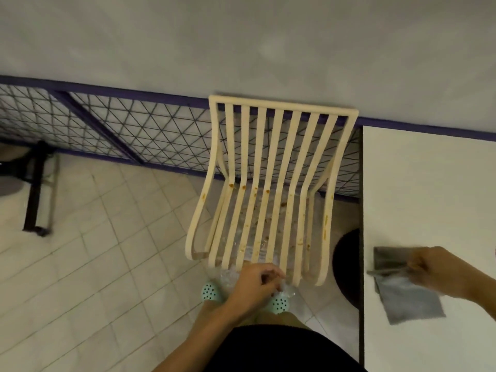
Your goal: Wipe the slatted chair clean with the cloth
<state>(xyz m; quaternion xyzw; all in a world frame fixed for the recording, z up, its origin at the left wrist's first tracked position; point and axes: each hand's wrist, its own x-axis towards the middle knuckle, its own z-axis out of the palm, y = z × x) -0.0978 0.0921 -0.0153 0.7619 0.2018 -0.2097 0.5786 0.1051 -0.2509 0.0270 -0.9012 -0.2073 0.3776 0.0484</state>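
The cream slatted chair (pixel 271 183) stands in the middle, its back against the wall, with brown and orange stains along the seat slats. On the white table (pixel 429 183) at the right lies a grey cloth (pixel 410 299), and my right hand (pixel 434 269) pinches its upper part, which is blurred. Just in front of the seat's front edge, my left hand (pixel 255 283) hovers with loosely curled fingers and holds nothing I can make out.
Clear plastic sheeting (pixel 230 277) lies on the tiled floor under the chair. A purple-framed mesh fence (pixel 120 130) runs along the wall. A black stand (pixel 37 189) sits at the left, and a dark round base (pixel 347 264) under the table.
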